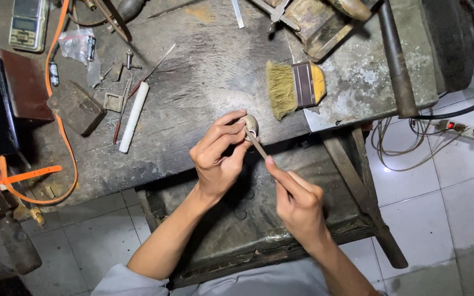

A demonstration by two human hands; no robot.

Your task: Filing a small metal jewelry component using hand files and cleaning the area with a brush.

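Workbench [204, 82]: left hand [218, 159] pinches ring [250, 126], right hand [297, 203] angles file [258, 145].

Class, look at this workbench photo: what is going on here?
A person sits at a worn workbench. The left hand pinches a small pale rounded piece at the bench edge, while the right hand holds a thin stick-like tool with its tip against that piece. A yellow-handled brush and a white rod lie on the bench.

On the workbench [204, 82], the brush [296, 86] lies at one o'clock of the left hand [218, 156]; white rod [134, 116] at nine.
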